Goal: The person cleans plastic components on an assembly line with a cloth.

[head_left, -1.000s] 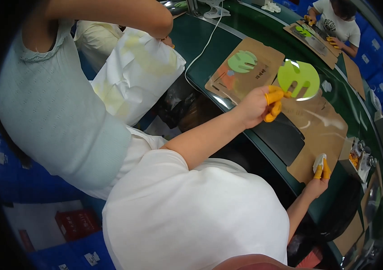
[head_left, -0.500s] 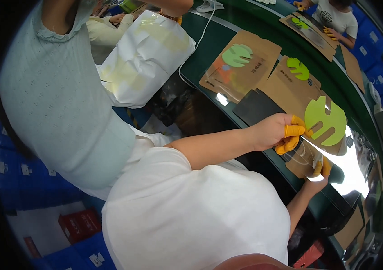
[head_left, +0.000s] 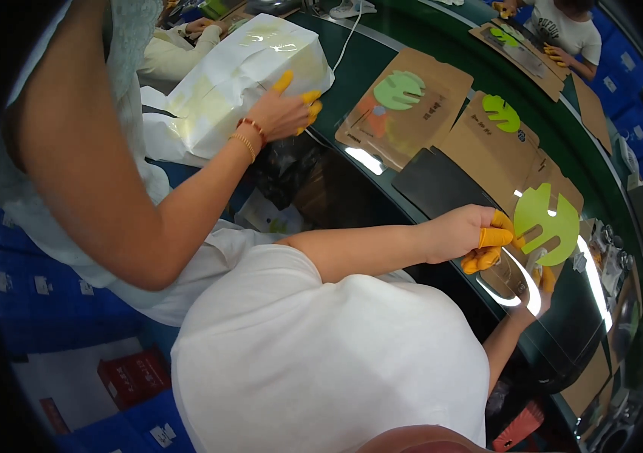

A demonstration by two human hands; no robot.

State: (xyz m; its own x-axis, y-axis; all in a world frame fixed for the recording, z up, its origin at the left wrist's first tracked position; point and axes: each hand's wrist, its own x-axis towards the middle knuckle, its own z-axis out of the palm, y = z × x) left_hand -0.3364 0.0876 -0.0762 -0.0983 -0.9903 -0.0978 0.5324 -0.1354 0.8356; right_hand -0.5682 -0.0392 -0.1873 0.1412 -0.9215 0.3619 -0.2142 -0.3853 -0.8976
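My left hand (head_left: 484, 240), with yellow finger covers, is closed on the edge of a clear plastic sheet printed with a green leaf shape (head_left: 547, 226). The sheet is curved and shows bright glare. Lower down, my right hand (head_left: 536, 293) also wears yellow finger covers. It shows partly through the clear plastic and seems closed on the near edge of the sheet; glare covers some of its fingers. Beneath the sheet lies brown cardboard (head_left: 499, 283).
Leaf-printed cardboard pieces (head_left: 420, 98) and a dark flat piece (head_left: 438, 181) lie on the green worktop (head_left: 355, 72). At left, a co-worker's arm (head_left: 208, 189) reaches over a white wrapped bundle (head_left: 238, 83). Another person (head_left: 563, 34) works across the table. Blue bins (head_left: 72, 302) stand behind.
The printed sheet has tilted and shifted slightly downward, and its glare has narrowed to curved streaks. My hands stay nearly in place. The co-worker's arm has come down in front of the white bundle.
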